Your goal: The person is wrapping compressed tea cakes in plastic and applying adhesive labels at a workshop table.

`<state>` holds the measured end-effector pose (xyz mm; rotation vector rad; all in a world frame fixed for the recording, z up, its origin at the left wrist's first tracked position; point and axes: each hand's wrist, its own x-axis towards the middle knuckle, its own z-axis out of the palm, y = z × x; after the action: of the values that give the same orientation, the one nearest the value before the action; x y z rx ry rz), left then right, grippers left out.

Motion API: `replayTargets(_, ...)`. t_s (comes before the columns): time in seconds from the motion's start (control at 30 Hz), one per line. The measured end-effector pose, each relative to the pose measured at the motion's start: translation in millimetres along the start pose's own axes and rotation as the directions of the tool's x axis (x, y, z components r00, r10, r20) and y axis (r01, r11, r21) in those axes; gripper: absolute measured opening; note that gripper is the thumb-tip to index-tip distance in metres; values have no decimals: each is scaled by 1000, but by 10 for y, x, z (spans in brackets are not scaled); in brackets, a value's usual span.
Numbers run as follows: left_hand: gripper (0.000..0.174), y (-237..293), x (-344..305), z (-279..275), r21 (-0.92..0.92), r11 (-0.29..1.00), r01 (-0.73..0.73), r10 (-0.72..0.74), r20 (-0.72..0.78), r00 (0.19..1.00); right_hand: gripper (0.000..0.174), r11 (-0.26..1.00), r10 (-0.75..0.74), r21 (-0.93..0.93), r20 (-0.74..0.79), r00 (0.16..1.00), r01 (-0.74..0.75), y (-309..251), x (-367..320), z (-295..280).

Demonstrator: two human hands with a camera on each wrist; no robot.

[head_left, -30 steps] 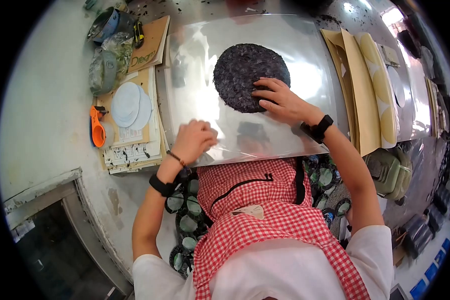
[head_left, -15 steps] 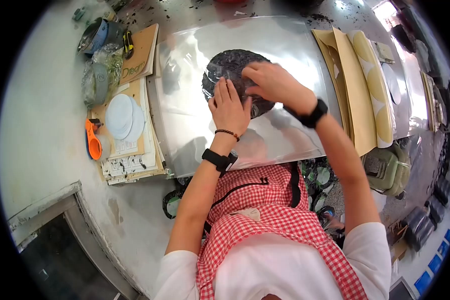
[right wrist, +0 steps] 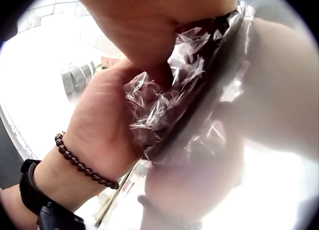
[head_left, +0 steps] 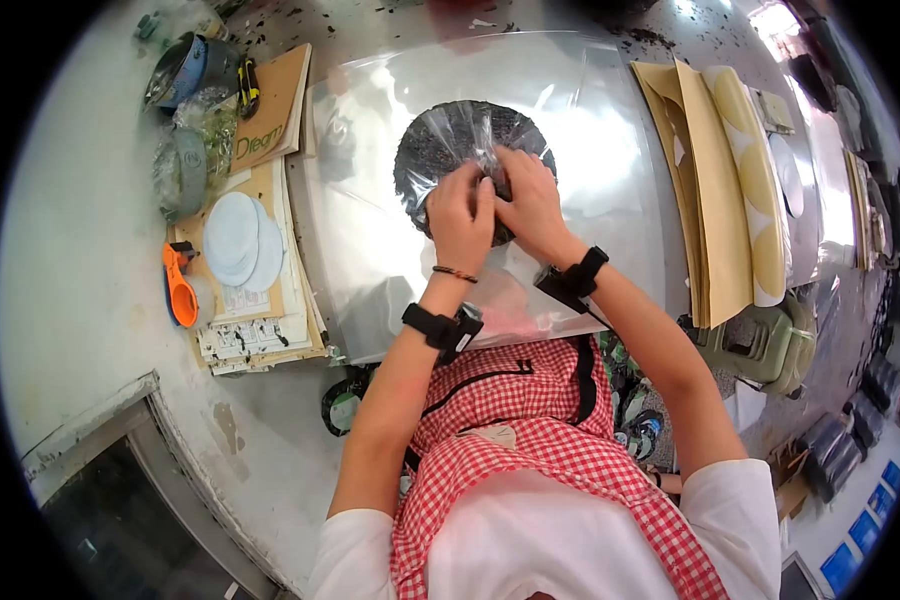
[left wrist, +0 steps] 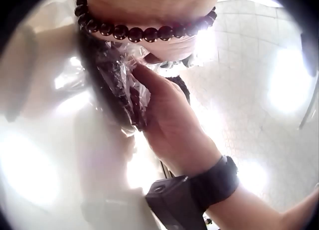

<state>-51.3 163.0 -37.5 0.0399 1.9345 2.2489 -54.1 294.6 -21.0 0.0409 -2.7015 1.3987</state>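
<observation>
A dark, rough round cake [head_left: 420,160] lies on a large clear sheet [head_left: 355,300], with thin crinkled film drawn into folds over its top. Over the cake's near half my left hand [head_left: 460,218] and my right hand [head_left: 532,205] meet, fingers curled, both pinching the bunched film. In the left wrist view the right hand [left wrist: 174,122] has its thumb against the crumpled film [left wrist: 119,75]. The left hand [right wrist: 102,120] holds the film [right wrist: 154,108] in the right wrist view. Most fingertips are hidden.
Left of the sheet are stacked papers with white discs [head_left: 232,238], an orange tape dispenser [head_left: 180,290], a yellow-black cutter [head_left: 248,88] and a blue bowl [head_left: 178,72]. Brown paper sheets [head_left: 710,200] and a roll with yellow circles [head_left: 755,180] lie at the right. Dark scraps dot the far table.
My left hand has come from the sheet's near left onto the cake. My right hand has shifted left beside it, and both now pinch film gathered over the cake.
</observation>
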Motion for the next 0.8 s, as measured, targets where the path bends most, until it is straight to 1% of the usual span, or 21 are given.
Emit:
replayTargets(0.03,43,-5,19,23,574,789,-218,293,-39,955,42,973,-107,-206,-5,994,104,30,15,31)
replayTargets(0.07,36,-15,39,54,930,251,-268,532,99,841,39,893,-212,-404,11,977,198,63,28,57)
replayTargets(0.1,27,29,34,110,974,155,-163,553,51,832,33,791,-386,-554,-124,914,259,-28,32,45)
replayTargets(0.13,27,12,50,129,974,160,-163,553,48,832,33,789,-386,-557,-120,915,260,-13,51,44)
replayTargets(0.2,28,-27,45,129,941,278,-194,508,27,861,33,838,-367,-484,-161,916,251,14,63,76)
replayTargets(0.23,30,-46,59,132,819,527,-227,456,-47,889,33,839,-367,-482,-160,916,252,40,77,80)
replayTargets(0.27,30,-59,81,114,820,526,-228,457,-46,888,36,960,-193,-225,-102,976,166,80,87,65)
replayTargets(0.3,31,-21,106,87,790,588,-172,325,-36,945,40,999,-32,35,2,999,32,70,108,30)
replayTargets(0.33,31,12,138,58,761,641,-105,186,-21,982,40,999,-34,35,1,999,34,77,146,-17)
replayTargets(0.37,32,50,179,-19,849,498,-174,187,91,978,46,970,-142,-188,80,987,155,89,185,-70)
replayTargets(0.4,32,162,189,-61,850,498,-172,185,89,979,53,878,-227,-387,181,957,281,73,224,-108)
replayTargets(0.43,32,309,200,-92,918,245,-312,402,197,894,53,879,-227,-385,184,956,283,77,270,-115)
replayTargets(0.47,33,389,208,-135,922,-45,-385,561,342,754,55,795,-369,-475,115,922,377,82,314,-119)
replayTargets(0.5,38,315,244,-202,918,-66,-390,530,364,766,56,745,-439,-521,87,894,416,104,332,-124)
replayTargets(0.53,38,215,246,-222,918,-67,-391,530,365,765,57,691,-506,-569,58,860,445,127,351,-128)
replayTargets(0.6,42,115,294,-250,790,313,-527,501,335,798,59,864,-459,-139,177,871,484,178,421,-145)
replayTargets(0.63,46,101,280,-259,734,508,-451,408,256,876,59,959,-278,13,244,929,284,176,416,-174)
replayTargets(0.67,46,86,296,-284,735,503,-455,415,257,873,59,957,-286,14,240,928,291,178,452,-179)
replayTargets(0.73,45,226,352,-287,816,464,-346,248,255,935,63,934,-275,-122,352,894,336,194,521,-178)
replayTargets(0.77,44,286,358,-290,879,307,-365,236,301,924,65,831,-358,-283,385,851,478,210,547,-177)
replayTargets(0.8,44,348,394,-295,878,306,-367,237,303,923,65,831,-359,-284,383,851,478,177,579,-195)
